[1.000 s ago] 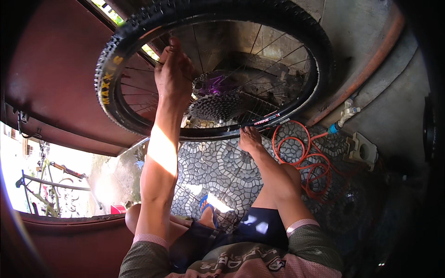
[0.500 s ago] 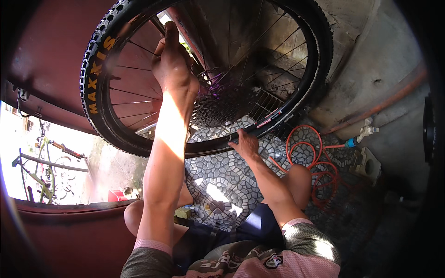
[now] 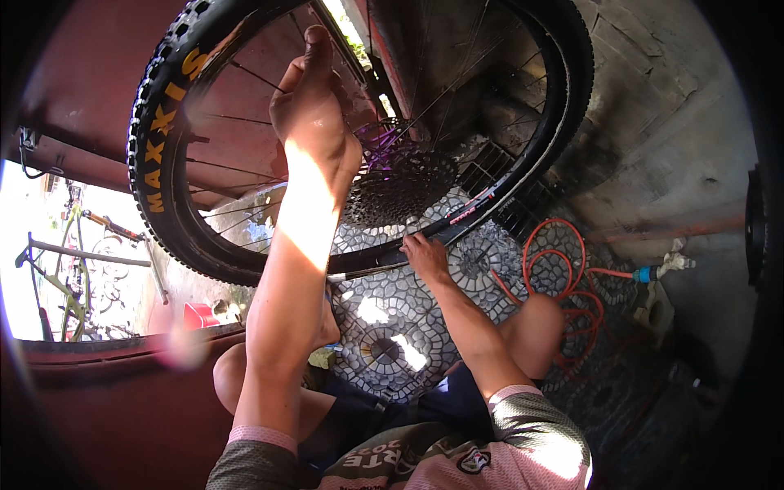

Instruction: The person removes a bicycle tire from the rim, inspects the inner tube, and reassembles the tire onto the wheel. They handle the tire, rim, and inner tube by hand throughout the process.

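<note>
A bicycle wheel (image 3: 552,122) with a black knobby tyre stands tilted before me, its black cassette (image 3: 400,192) and purple hub (image 3: 380,147) facing me. My left hand (image 3: 314,102) is over the spokes on the left side, thumb up and fingers curled; what they close on, if anything, is hidden. Along the wheel's lower edge, my right hand (image 3: 426,256) has its bent fingers on the rim, just below the cassette.
Coiled orange hose (image 3: 527,261) lies on the pebble-mosaic floor (image 3: 384,327) at right, joined to a tap fitting (image 3: 674,260). A floor grate (image 3: 523,212) is beyond the wheel. Outside the dark red door (image 3: 131,392) are a green bicycle frame (image 3: 77,286) and a red container (image 3: 198,315).
The wheel shows slightly lower and more to the left at its near edge. My right hand has shifted a little left along the rim, its fingers now more bent. My left thumb stays raised.
</note>
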Tool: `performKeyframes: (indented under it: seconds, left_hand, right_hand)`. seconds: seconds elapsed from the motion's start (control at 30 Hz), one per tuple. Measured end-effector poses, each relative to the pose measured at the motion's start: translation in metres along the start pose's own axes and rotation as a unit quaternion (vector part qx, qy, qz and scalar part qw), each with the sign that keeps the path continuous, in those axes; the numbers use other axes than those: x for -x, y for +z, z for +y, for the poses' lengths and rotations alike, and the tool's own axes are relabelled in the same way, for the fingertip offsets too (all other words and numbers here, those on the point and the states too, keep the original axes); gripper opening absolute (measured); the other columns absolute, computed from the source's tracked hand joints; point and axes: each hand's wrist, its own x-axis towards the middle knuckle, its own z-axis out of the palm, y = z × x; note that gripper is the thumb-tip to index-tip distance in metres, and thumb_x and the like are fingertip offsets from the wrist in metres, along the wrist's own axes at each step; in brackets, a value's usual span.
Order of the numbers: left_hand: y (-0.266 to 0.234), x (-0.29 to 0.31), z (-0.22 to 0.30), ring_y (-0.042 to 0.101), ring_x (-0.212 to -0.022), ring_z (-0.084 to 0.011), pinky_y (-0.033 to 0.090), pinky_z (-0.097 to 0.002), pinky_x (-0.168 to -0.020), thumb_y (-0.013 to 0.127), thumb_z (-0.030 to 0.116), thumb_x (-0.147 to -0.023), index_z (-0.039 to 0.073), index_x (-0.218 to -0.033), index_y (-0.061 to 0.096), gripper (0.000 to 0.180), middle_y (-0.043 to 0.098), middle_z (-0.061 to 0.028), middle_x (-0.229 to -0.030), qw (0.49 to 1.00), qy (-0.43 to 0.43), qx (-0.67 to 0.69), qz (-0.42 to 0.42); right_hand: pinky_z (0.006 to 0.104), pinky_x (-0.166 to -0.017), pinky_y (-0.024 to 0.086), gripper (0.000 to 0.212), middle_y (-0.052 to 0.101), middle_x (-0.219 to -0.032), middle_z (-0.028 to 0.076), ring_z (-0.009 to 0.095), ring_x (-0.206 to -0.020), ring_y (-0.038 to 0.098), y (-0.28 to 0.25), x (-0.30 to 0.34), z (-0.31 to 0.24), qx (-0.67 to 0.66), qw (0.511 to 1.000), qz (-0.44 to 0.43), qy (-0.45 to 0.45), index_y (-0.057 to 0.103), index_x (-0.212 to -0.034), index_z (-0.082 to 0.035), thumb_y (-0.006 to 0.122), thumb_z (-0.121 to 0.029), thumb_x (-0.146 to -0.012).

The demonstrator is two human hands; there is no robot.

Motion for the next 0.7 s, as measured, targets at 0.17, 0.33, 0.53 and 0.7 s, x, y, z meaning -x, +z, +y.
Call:
performKeyframes:
  seconds: [0.17,0.33,0.53,0.7]
  left_hand:
    - [-0.021,-0.01,-0.007,0.036,-0.051,-0.0027,0.025,-0.0232,-0.051,0.082,0.034,-0.093,0.015,-0.07,0.06,0.037,0.05,0.0087,-0.059,0.999,0.013,0.039,-0.014]
    - [-0.018,-0.004,-0.009,0.036,-0.052,-0.0018,0.025,-0.0224,-0.052,0.079,0.029,-0.096,0.015,-0.069,0.059,0.037,0.048,0.0093,-0.058,0.999,-0.006,0.041,0.001]
    - [0.006,0.003,-0.01,0.034,-0.057,-0.0005,0.027,-0.0218,-0.055,0.074,0.028,-0.101,0.011,-0.07,0.062,0.037,0.052,0.0107,-0.063,0.998,0.053,-0.018,-0.023]
    - [-0.004,0.036,-0.031,0.042,-0.051,-0.0042,0.031,-0.0222,-0.051,0.075,0.027,-0.099,0.012,-0.074,0.063,0.032,0.05,0.0058,-0.059,0.99,0.115,-0.031,-0.076]
  right_hand:
    - [0.0463,-0.071,0.051,0.012,0.065,-0.088,0.005,0.031,-0.076,0.066,0.002,-0.002,-0.009,-0.02,0.997,0.062,-0.045,0.066,-0.091,-0.013,0.071,-0.023,-0.093]
    - [0.0509,-0.075,0.051,0.013,0.068,-0.079,0.012,0.038,-0.083,0.068,-0.05,-0.012,0.026,-0.143,0.962,0.147,0.18,0.067,-0.083,-0.008,0.068,-0.019,-0.09]
    - [0.048,-0.091,0.054,0.06,0.065,-0.119,0.02,0.038,-0.103,0.067,-0.184,0.029,0.115,0.027,0.957,0.062,0.281,0.059,-0.141,-0.012,0.07,-0.007,-0.083]
    - [0.0304,-0.095,0.052,0.031,0.068,-0.116,0.003,0.011,-0.103,0.062,-0.402,0.04,0.05,-0.168,0.929,0.298,0.14,0.066,-0.134,-0.006,0.065,-0.014,-0.104]
